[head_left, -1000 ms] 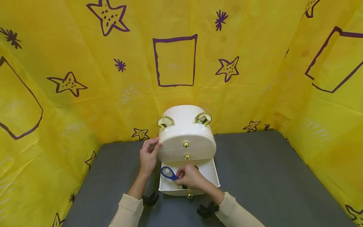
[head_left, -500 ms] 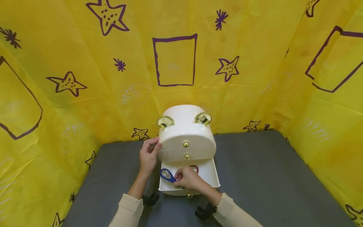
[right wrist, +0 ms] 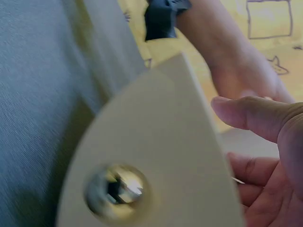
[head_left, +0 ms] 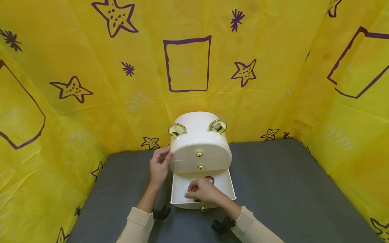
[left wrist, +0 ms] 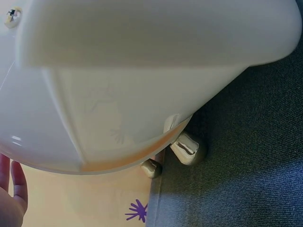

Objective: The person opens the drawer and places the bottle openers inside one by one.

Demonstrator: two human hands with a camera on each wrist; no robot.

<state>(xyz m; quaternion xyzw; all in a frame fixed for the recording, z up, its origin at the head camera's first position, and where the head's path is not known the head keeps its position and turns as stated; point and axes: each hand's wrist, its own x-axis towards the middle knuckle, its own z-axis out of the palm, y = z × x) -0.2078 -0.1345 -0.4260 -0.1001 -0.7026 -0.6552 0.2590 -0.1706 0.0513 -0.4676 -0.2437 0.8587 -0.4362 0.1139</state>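
Note:
A white rounded box (head_left: 199,158) with golden ears stands on the grey table, its lowest drawer (head_left: 223,189) pulled out. My left hand (head_left: 159,168) touches the box's left side with its fingertips. Over the open drawer is my right hand (head_left: 202,190), its fingers loosely bent. In the right wrist view, its thumb (right wrist: 251,111) stands apart from the fingers, with nothing seen between them. A red loop (head_left: 209,180) shows in the drawer behind this hand. A small dark part (head_left: 197,200) shows below it; what it belongs to is hidden.
Golden knobs (head_left: 203,209) stick out from the drawer fronts. Small golden feet (left wrist: 187,149) carry the box. A yellow cloth (head_left: 188,67) with drawn stars hangs behind the table and along both sides. Each wrist wears a black camera mount (head_left: 223,225).
The blue loop-ended thing that my right hand pinched is out of sight. That hand has shifted only slightly, and its fingers have loosened. My left hand has stayed on the box.

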